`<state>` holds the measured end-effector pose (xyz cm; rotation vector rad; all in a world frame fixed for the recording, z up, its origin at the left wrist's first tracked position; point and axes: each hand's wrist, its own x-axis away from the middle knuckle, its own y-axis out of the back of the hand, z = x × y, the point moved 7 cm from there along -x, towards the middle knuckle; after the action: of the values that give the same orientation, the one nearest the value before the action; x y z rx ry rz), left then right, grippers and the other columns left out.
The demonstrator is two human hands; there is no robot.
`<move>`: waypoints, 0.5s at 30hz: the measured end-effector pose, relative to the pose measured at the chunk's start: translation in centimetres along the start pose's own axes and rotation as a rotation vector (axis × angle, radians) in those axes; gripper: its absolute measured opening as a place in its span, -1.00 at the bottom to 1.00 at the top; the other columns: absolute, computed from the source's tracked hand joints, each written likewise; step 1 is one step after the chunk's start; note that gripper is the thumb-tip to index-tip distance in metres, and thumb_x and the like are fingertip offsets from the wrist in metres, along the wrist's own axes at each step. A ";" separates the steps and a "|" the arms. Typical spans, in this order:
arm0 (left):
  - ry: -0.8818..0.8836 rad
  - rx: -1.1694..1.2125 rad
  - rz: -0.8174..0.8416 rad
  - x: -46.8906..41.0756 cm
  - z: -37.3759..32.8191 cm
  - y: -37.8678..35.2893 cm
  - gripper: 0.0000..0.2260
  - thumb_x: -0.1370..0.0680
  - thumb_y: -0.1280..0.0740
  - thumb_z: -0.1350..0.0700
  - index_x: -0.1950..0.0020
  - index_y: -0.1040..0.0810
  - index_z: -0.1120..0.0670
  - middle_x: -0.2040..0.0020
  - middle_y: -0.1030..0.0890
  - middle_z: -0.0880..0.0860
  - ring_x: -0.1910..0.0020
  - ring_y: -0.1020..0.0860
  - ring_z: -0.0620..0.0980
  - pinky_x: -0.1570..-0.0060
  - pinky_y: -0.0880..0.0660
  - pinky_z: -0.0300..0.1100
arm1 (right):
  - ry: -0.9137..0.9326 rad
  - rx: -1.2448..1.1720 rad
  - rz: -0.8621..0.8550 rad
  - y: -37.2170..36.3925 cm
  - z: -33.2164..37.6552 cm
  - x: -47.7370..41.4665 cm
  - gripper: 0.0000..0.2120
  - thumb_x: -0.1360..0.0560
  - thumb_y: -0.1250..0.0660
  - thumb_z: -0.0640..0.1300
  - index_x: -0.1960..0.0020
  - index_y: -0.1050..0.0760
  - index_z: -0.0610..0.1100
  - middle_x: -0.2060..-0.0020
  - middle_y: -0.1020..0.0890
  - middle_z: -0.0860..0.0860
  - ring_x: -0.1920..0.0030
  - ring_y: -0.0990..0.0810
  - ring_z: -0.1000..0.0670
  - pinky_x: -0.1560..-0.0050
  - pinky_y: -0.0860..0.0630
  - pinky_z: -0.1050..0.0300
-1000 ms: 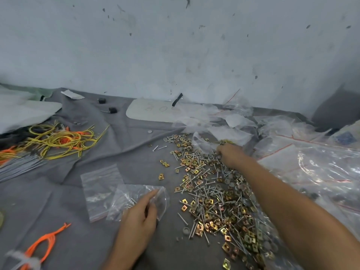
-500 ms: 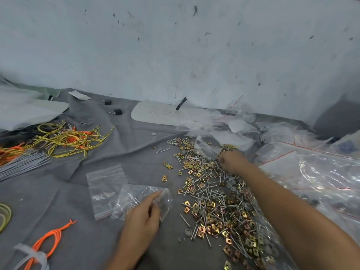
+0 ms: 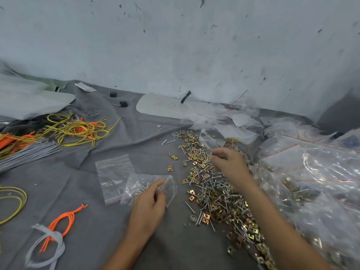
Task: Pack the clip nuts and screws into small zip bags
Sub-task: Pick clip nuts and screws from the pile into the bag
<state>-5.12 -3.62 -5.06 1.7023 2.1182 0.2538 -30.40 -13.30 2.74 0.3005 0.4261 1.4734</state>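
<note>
The small zip bag (image 3: 140,186) is thin, limp film that weighs almost nothing and collapses if I let go. I pinch it at the rim of its mouth with my left hand (image 3: 149,207), thumb and fingers on the lip, so the opening gapes toward the pile (image 3: 216,193). It is clear and crinkled and lies on the grey cloth of the desk (image 3: 87,240), with what look like a few pieces already inside.

The screws (image 3: 190,207) are slim, hard and smooth, and I expect they would roll or slip from a loose pinch. They are best taken by the shank, a few at once. The clip nuts (image 3: 169,168) are small folded squares of brass-coloured metal with stiff, sharp edges, easy to nip by a side. Both are light singly, but they tangle in the heap.

My right hand (image 3: 228,162) hovers over the far end of the pile with its fingertips drawn together. The blur keeps me from telling whether anything sits between them.

A spare bag (image 3: 113,172) lies flat just beside the one I hold.
</note>
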 end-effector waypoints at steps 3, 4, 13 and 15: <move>-0.009 0.001 -0.011 0.1 -0.1 0.1 -0.66 -0.60 -0.26 0.21 -0.26 -0.59 -0.16 0.33 -0.60 -0.20 0.41 -0.52 -0.20 0.36 -0.41 -0.38 | -0.070 -0.323 0.056 -5.4 0.0 5.2 -0.86 -0.49 -0.48 -0.20 0.03 -0.70 0.03 0.20 -0.72 -0.04 0.29 -0.65 0.02 0.19 -0.66 0.09; -0.012 -0.003 -0.016 0.2 -0.2 0.2 -0.65 -0.60 -0.26 0.22 -0.26 -0.59 -0.15 0.30 -0.61 -0.22 0.39 -0.54 -0.20 0.34 -0.42 -0.37 | -0.085 -0.388 0.055 -7.2 -0.2 6.6 -0.84 -0.49 -0.48 -0.23 0.04 -0.70 0.02 0.20 -0.72 -0.04 0.28 -0.64 0.03 0.22 -0.64 0.12; -0.006 -0.006 -0.018 0.5 -0.9 0.4 -0.66 -0.49 -0.21 0.05 -0.20 -0.55 -0.24 0.10 -0.67 -0.27 0.11 -0.61 -0.28 0.07 -0.52 -0.29 | 0.130 -0.175 -0.089 -11.8 0.3 10.8 -0.78 -0.52 -0.44 -0.20 -0.11 -0.66 0.05 0.08 -0.70 0.21 0.04 -0.67 0.17 -0.03 -0.60 0.16; -0.012 -0.022 -0.028 0.5 -0.8 0.5 -0.68 -0.55 -0.24 0.12 -0.22 -0.54 -0.23 0.05 -0.65 -0.33 0.04 -0.58 -0.37 0.07 -0.46 -0.45 | 0.172 -0.132 -0.120 -11.8 0.5 11.1 -0.78 -0.52 -0.45 -0.18 -0.11 -0.65 0.06 0.09 -0.70 0.20 0.06 -0.66 0.15 0.00 -0.60 0.12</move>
<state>-5.09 -2.93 -4.29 1.6568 2.1212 0.2568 -19.20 -3.16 -3.14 0.0420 0.4737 1.4073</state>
